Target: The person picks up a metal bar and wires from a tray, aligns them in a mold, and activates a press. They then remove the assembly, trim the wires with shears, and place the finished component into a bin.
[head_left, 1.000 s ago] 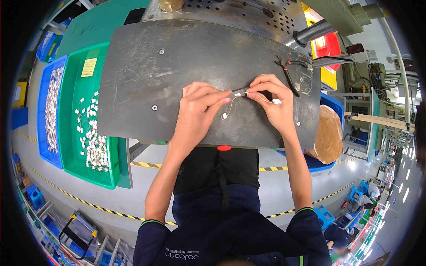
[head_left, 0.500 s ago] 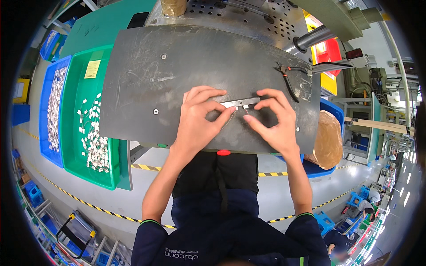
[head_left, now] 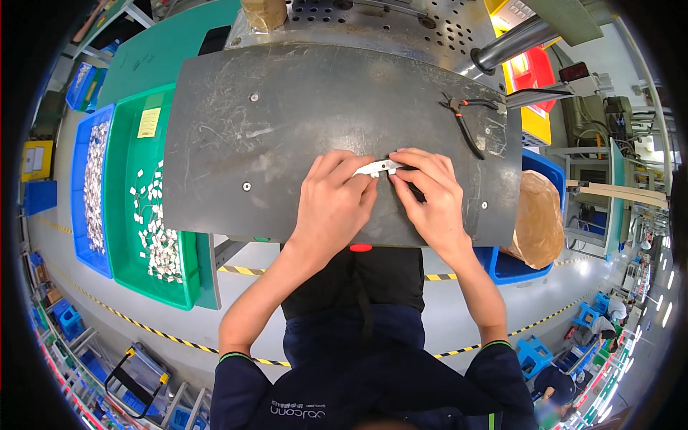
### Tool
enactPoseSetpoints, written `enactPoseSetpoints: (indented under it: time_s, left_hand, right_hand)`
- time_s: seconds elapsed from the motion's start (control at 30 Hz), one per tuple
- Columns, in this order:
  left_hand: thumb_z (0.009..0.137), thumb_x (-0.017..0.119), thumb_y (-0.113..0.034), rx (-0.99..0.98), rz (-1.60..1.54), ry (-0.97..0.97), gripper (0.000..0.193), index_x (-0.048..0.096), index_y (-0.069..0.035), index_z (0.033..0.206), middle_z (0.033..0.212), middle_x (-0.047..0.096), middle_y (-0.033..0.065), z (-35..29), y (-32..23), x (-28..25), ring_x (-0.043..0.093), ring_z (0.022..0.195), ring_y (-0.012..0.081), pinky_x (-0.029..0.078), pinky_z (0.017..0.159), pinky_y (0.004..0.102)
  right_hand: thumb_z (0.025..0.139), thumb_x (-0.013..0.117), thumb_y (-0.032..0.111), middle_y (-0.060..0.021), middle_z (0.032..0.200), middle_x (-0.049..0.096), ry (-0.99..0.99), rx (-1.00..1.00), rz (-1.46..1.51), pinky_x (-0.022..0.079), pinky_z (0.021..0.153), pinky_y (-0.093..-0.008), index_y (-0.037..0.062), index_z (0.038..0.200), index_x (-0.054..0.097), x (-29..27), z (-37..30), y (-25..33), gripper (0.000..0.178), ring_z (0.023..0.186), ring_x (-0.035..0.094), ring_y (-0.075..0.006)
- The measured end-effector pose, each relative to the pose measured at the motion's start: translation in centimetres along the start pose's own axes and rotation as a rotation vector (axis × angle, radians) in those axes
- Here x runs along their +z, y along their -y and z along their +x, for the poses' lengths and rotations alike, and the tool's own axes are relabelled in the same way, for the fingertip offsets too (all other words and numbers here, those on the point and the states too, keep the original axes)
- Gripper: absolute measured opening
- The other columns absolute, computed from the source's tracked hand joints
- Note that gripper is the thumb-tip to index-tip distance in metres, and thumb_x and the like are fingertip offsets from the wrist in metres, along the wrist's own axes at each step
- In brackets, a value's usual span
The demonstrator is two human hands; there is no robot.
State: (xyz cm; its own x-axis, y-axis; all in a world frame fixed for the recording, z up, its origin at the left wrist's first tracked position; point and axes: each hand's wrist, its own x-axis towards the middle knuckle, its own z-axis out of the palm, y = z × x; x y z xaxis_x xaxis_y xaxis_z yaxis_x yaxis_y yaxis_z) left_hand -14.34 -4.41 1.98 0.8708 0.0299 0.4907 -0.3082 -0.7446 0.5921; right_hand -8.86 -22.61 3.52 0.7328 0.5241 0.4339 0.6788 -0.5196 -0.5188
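A short silvery metal bar is held level just over the dark grey work board, its two ends covered by my fingers. My left hand is closed on its left end. Thumb and fingers of my right hand pinch the other end. Small white connector pieces sit against the near edge of the bar, between my fingertips. Any wire on them is too thin to make out here. Lying on the board, to the right and farther back, are pliers with black and orange handles, apart from both hands.
At left stand a green bin with scattered white connectors and a blue bin full of small pieces. A blue crate with brown paper is at right. Behind the board are a perforated metal plate and a steel column.
My right hand has moved left, and its fingers have closed onto the right end of the bar. My left fingers have drawn together around the left end.
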Motion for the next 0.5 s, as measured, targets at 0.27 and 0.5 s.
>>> enactPoseSetpoints:
  time_s: [0.27,0.5]
  left_hand:
    - [0.080,0.080,-0.005,0.169,-0.041,0.228,0.014,0.078,0.000,0.092,0.106,0.077,0.0064,8.2,6.1,0.1,0.068,0.097,0.0278,0.054,0.091,0.0406]
    - [0.088,0.076,-0.009,0.443,-0.093,0.350,0.010,0.072,0.000,0.090,0.115,0.073,0.0073,12.1,9.2,-0.5,0.066,0.104,0.0294,0.054,0.092,0.0421]
  right_hand:
    - [0.081,0.081,0.005,-0.0059,0.105,0.075,-0.008,-0.126,-0.022,0.048,0.090,-0.0401,0.0000,0.085,0.071,0.4,5.7,-4.9,0.012,0.097,0.069,-0.0257]
    - [0.085,0.082,0.006,-0.0061,0.106,0.055,0.054,-0.089,0.156,0.053,0.081,-0.0381,0.0039,0.093,0.074,0.4,7.2,-8.7,0.011,0.090,0.059,-0.0256]
